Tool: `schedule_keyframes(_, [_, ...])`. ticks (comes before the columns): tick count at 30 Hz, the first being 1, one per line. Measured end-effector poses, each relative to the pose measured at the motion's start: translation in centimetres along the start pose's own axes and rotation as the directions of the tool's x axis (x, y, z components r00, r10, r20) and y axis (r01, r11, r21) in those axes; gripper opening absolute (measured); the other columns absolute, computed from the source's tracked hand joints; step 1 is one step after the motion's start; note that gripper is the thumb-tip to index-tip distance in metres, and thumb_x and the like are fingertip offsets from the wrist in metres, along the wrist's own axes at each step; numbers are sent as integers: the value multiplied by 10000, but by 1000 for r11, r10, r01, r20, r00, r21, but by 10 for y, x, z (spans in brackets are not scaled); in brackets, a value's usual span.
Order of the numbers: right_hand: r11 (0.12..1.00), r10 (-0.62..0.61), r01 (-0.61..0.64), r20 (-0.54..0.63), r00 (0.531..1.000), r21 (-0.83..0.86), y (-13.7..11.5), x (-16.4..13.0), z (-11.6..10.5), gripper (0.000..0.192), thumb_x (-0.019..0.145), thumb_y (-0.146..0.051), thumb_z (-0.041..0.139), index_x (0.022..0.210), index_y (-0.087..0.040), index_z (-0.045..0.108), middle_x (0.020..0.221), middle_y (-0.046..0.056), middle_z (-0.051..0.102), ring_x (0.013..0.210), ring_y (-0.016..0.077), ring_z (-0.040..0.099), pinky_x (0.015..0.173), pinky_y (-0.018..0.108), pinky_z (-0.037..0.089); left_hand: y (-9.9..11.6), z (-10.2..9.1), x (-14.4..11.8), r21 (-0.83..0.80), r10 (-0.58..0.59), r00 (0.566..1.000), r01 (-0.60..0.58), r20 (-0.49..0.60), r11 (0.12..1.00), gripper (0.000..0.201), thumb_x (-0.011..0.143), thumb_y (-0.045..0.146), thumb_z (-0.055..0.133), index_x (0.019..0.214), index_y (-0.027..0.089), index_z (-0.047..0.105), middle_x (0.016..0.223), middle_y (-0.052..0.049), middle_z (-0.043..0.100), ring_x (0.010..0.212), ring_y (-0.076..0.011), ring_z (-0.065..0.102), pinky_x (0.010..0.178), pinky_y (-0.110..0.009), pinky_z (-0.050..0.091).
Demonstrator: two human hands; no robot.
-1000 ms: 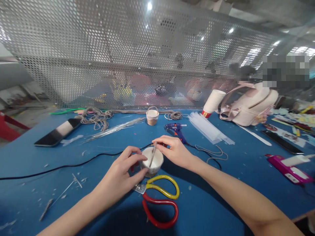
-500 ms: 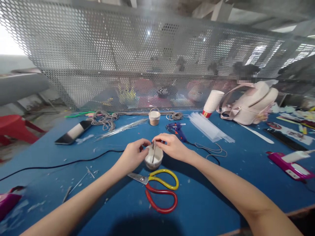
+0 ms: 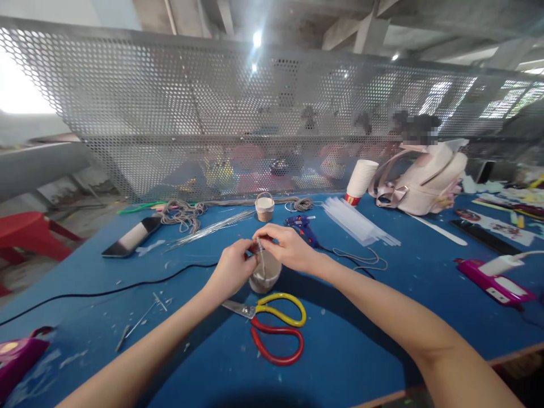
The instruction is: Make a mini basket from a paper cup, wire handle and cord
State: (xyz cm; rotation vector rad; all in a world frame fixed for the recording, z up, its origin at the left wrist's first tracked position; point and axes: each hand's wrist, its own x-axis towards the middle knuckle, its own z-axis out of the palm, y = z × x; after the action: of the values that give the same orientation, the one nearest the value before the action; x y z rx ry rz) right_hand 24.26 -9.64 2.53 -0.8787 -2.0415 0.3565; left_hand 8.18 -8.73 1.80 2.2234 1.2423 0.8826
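Head view: both hands meet over a small paper cup standing near the middle of a blue table. Left hand is closed against the cup's left rim, fingers curled; right hand reaches over the rim from the far side, thumb and forefinger pressed together on a thin grey cord that runs down into the cup. Whether the left fingers also pinch the cord cannot be told. Scissors with one yellow and one red handle lie just in front of the cup, blades pointing left. A black cable crosses the table from the left edge toward the hands. Behind the cup lie a blue glue gun, a second small cup with a cord handle, a bundle of wires, a tangle of cord and a phone. To the right stand a stack of cups, clear strips and a pale backpack; a magenta tool sits near the right edge. A perforated metal screen closes off the far side, and figures behind it are blurred. Hands hide the cup's upper rim and the cord's top end; a magenta object is cut off at lower left.
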Motion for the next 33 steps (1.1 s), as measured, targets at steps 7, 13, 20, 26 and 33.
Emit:
schedule_keyframes(7, [927, -266, 273, 64, 962, -257, -7, 10, 0, 192, 916, -151, 421, 947, -155, 611, 893, 77, 614, 839, 160, 543, 747, 296, 464, 2, -22, -6, -198, -65, 983, 30, -173, 980, 195, 677, 282, 545, 826, 187, 629, 767, -11, 605, 696, -165, 551, 604, -258, 417])
schedule_keyframes(13, [744, -389, 446, 220, 894, -498, -25, 19, 8, 326, 956, -150, 304, 988, -153, 629, 896, 87, 628, 826, 187, 513, 750, 347, 409, 17, -39, -13, -788, -334, 921, 352, 198, 505, 159, 693, 216, 585, 549, 151, 561, 534, 32, 517, 525, -93, 441, 513, -209, 381])
schedule_keyframes(20, [808, -390, 425, 169, 905, -409, -50, -1, 5, 318, 950, -136, 294, 1066, -140, 591, 1032, 115, 599, 945, 205, 515, 826, 368, 411, 27, -68, -19, -844, -467, 860, 398, 206, 361, 88, 751, 122, 557, 693, 114, 623, 657, -7, 617, 620, -90, 559, 597, -205, 478])
schedule_keyframes(26, [888, 104, 155, 517, 850, -432, -66, -77, 7, 167, 836, -211, 552, 941, -94, 608, 850, 130, 613, 741, 219, 563, 612, 334, 469, 35, -107, -42, -758, -483, 872, 264, -77, 596, 167, 794, 129, 501, 697, 121, 637, 491, 13, 534, 431, -62, 449, 419, -177, 346])
schedule_keyframes(33, [901, 324, -81, 534, 781, -427, -55, -88, 15, 240, 709, -22, 486, 924, -84, 574, 881, 140, 598, 741, 217, 559, 624, 331, 449, 11, -92, -61, -659, -415, 905, 254, -97, 708, 98, 760, 171, 610, 854, 168, 582, 493, 48, 564, 447, -56, 414, 449, -168, 298])
